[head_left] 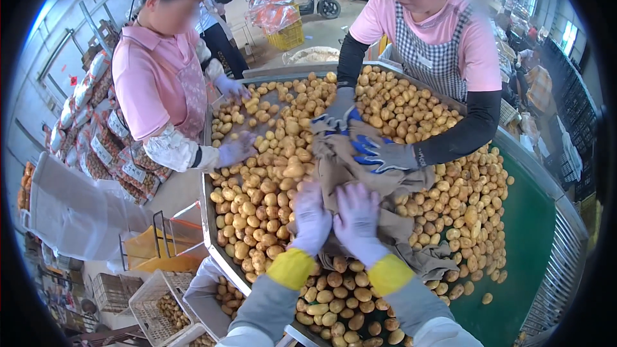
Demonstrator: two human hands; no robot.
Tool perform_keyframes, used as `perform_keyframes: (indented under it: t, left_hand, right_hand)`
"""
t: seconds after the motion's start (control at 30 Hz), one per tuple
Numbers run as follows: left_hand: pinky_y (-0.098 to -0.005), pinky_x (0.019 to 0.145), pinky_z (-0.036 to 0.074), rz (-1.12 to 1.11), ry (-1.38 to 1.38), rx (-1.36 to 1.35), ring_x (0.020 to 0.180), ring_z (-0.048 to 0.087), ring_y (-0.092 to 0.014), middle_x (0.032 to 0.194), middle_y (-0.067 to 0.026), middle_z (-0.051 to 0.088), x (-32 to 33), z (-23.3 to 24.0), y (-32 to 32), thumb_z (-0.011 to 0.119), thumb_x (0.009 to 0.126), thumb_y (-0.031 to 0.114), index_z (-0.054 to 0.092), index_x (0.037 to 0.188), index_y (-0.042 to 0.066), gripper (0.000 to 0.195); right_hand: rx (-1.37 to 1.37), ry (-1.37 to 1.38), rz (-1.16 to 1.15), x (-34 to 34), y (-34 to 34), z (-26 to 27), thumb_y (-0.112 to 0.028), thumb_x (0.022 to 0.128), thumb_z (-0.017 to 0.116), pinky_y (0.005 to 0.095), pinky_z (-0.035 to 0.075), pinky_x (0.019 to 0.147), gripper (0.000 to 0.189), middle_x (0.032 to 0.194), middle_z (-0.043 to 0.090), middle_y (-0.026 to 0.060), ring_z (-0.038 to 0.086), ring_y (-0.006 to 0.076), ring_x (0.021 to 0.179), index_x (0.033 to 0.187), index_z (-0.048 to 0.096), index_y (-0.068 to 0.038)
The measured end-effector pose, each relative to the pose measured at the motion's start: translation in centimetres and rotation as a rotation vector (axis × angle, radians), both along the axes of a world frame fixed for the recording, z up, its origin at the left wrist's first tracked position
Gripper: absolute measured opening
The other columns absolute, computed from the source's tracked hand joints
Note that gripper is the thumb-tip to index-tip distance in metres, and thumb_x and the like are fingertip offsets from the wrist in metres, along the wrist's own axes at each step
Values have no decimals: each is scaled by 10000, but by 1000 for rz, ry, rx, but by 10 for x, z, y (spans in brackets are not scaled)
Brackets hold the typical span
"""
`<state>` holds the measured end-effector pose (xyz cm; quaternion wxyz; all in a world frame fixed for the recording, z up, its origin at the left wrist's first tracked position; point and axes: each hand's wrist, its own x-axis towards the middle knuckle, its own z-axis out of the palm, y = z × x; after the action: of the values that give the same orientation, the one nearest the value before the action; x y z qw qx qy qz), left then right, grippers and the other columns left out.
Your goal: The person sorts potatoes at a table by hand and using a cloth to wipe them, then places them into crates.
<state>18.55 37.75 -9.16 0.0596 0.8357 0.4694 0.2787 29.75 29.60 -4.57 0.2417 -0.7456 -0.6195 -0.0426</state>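
Observation:
A crumpled brown cloth (332, 154) lies over a broad heap of potatoes (274, 193) on the sorting table. My right hand (359, 219), in a pale lavender glove, rests on the cloth with its fingers spread. Close beside it, my left hand (311, 219) is at the cloth's left edge. Its fingers are blurred, so any grip there is unclear. Across from me, a co-worker's blue-and-grey gloved hands (385, 153) press on the same cloth. At the far left, another co-worker's gloved hand (238, 148) touches potatoes.
A metal rim (207, 217) bounds the table on the left. Green belt (525, 250) and metal rollers (559, 270) lie to the right. At lower left stand plastic crates (144, 308), a white-lined container (207, 294) and a yellow bin (159, 250). Filled mesh sacks (106, 149) are stacked behind.

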Motion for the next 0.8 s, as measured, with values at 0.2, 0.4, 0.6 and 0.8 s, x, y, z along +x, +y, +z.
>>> perform_keyframes:
  t: [0.2,0.4,0.6,0.8]
  left_hand:
    - [-526,1155,198,-35,292,18,1398,318,-377,1375,-171,501,1,-26,0,517,865,242,511,1328,27,510]
    - [-475,1084,338,-248,-96,-173,1188,542,-340,1091,-171,641,0,-24,-110,629,743,133,605,1084,30,357]
    - [-492,1057,381,-444,-336,-325,1161,564,-311,1072,-150,647,-8,-15,-190,640,765,100,612,1026,66,265]
    - [-538,1076,343,-33,14,-293,1222,497,-401,1252,-156,582,-102,9,-138,686,753,155,640,959,83,223]
  right_hand:
    - [-36,-59,32,-10,2,-46,-211,820,579,509,201,1159,507,1414,466,102,318,291,1402,1290,547,-24]
    - [62,41,-18,-2,-111,-63,-164,622,713,551,295,1091,439,1145,584,82,471,280,1253,1039,610,-71]
    - [212,423,-295,21,-232,-56,-35,678,653,470,403,985,410,1082,614,151,545,388,1098,1085,615,-9]
    - [-192,-110,73,-34,-171,-53,-527,782,654,696,194,1056,700,1352,481,136,344,398,1344,1337,544,-115]
